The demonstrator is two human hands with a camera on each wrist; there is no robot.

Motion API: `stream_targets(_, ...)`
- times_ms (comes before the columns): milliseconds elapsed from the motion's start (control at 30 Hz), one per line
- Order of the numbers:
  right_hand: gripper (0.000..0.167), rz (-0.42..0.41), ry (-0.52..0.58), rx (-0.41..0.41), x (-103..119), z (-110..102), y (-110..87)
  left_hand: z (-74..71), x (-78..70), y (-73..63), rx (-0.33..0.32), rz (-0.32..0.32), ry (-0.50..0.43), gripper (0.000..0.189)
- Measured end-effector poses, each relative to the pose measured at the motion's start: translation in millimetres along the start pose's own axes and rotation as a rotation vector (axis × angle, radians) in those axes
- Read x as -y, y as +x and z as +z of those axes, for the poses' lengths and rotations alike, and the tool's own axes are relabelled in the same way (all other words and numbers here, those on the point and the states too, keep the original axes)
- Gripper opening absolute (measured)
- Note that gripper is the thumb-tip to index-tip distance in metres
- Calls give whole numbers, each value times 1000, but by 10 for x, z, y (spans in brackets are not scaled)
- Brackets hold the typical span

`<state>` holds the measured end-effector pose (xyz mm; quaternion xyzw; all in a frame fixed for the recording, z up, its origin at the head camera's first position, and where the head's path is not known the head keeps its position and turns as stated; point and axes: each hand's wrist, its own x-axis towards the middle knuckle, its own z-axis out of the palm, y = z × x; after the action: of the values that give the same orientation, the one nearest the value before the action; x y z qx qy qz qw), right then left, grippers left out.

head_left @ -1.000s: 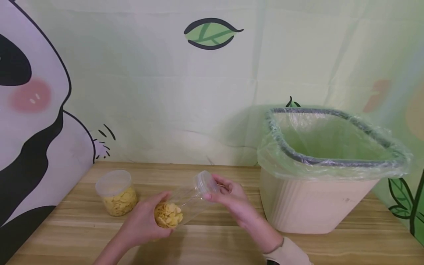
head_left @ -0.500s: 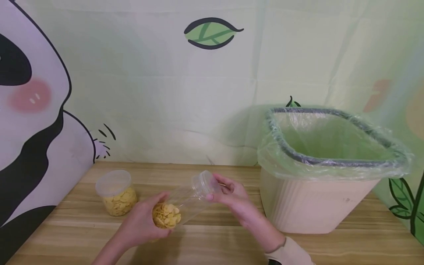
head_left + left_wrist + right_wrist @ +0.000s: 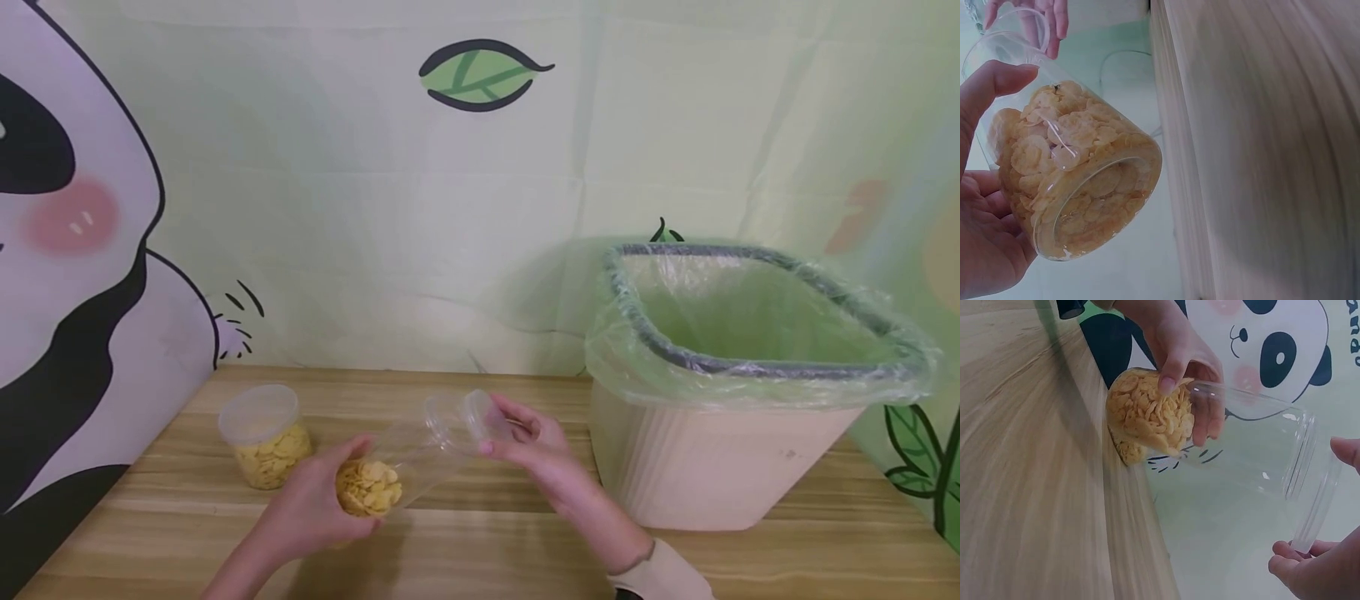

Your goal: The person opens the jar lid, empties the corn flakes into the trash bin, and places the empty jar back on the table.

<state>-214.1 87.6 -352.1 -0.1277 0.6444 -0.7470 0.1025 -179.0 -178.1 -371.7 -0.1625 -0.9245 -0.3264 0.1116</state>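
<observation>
Left grip [image 3: 317, 502] holds tilted flake jar [image 3: 401, 467]; right grip [image 3: 542, 446] pinches lid [image 3: 483, 418], just apart.

My bare left hand [image 3: 313, 502] curves in a wide grip and my bare right hand [image 3: 542, 457] pinches, both forearms [image 3: 606, 530] slanting inward.

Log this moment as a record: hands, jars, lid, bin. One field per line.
left hand: holds the tilted jar near its base
right hand: holds the loose lid by its edge
tilted jar: clear, mouth uncovered, raised off the table
tilted jar contents: yellow flakes, settled toward the base
loose lid: clear, just off the jar's mouth
second jar: standing on the table, lid on, flakes inside
bin: on the table at right, translucent liner folded over its rim
</observation>
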Motion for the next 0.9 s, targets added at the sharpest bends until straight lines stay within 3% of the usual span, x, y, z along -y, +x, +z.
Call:
stream_targets(367, 76, 24, -21, -40, -131, -75, 14, -59, 10, -28, -4, -19, -20, 84)
stream_targets(633, 75, 38, -87, -35, -233, -134, 32, -82, 30, -44, -27, -8, -13, 83)
stream_targets(900, 76, 45, -157, -39, -322, -139, 51, -104, 44, -58, -6, -27, -17, 83)
